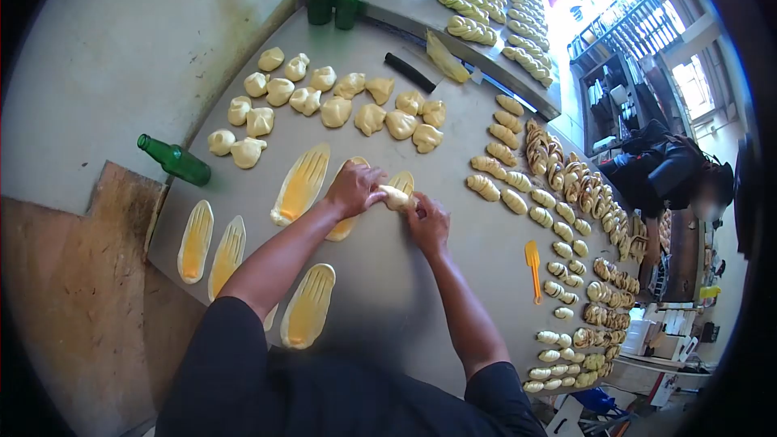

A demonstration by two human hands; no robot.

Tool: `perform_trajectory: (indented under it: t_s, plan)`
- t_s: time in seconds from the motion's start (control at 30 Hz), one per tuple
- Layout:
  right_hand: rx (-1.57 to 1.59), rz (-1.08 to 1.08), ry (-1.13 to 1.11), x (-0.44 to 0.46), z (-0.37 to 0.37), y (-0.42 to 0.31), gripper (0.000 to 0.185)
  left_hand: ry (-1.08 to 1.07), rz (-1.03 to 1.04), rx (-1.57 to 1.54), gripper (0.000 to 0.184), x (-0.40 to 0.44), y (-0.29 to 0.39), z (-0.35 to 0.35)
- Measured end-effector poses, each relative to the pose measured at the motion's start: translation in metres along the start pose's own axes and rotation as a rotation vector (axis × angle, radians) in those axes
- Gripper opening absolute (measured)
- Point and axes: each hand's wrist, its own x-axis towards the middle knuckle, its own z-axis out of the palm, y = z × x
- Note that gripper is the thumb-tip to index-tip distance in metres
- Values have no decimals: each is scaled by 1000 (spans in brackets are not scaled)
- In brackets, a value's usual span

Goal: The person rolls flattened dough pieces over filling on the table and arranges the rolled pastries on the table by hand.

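You appear to be mid-roll: your left hand [356,188] and right hand [428,225] both pinch the partly rolled dough [394,197] near its ends, above the tabletop [477,275]. The next turn calls for light, even pressure.

Smooth grey metal-look table [453,275]; glossy green glass bottles [320,0]; matt dark cloth sleeves [212,356].

A stained pale wall [162,48] — and, across the room, a person [668,170] in dark clothing near dark shelves [617,97].
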Motion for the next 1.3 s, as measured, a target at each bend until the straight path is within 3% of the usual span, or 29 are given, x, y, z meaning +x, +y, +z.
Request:
perform_trajectory:
  t_s: [0.13,0.23,0.3,0.33,0.43,0.53,0.63,0.7,0.77,0.8,0.83,0.87,0.9,0.97,1.0,1.03,1.1,1.2,1.27,1.3]
  plan:
    - [-126,-162,17,11,-4,10,40,80,183,152,40,10,-8,4]
    - [-332,-414,235,15,-9,8,37,166,293,239,36,14,0,-3]
    - [-60,-67,26,34,-10,13,38,0,51,130,41,35,-1,-9]
    - [5,47,-16,39,-11,14,40,-4,54,133,41,41,-4,-11]
    - [-184,-101,-14,38,-14,9,41,-110,85,161,46,46,-5,-10]
    - [-375,-218,42,43,-31,-13,36,62,222,237,39,44,-1,-3]
    - [-243,-65,19,67,-31,-1,39,242,133,242,34,59,3,-4]
    - [-164,-81,77,70,-23,0,31,92,-76,-24,33,61,9,-6]
    - [-52,-246,70,73,0,2,18,8,-27,37,30,58,6,2]
    - [-238,-178,-36,75,14,7,12,24,-89,-60,33,59,4,11]
    - [-84,-294,58,75,38,25,12,14,-141,-162,36,61,0,20]
    - [-136,-200,-40,72,24,11,13,37,-154,-210,35,64,-10,33]
    - [-21,-92,5,74,30,12,13,15,-136,-261,31,66,17,18]
    - [121,0,183,41,-1,5,36,110,76,-386,50,63,52,4]
    - [215,56,241,22,-17,8,48,137,166,-244,63,57,88,-16]
    - [203,110,280,-2,-37,19,48,199,239,-290,68,48,104,-21]
    - [1329,200,-62,-57,-72,38,65,154,232,-328,68,32,128,-32]
    - [1467,403,-10,-169,-114,74,71,87,205,-365,64,1,131,-29]
    - [1427,514,246,-254,-138,97,68,-9,112,-335,60,-26,121,-23]
    - [1454,582,541,-325,-173,106,66,-47,136,-340,60,-43,120,-12]
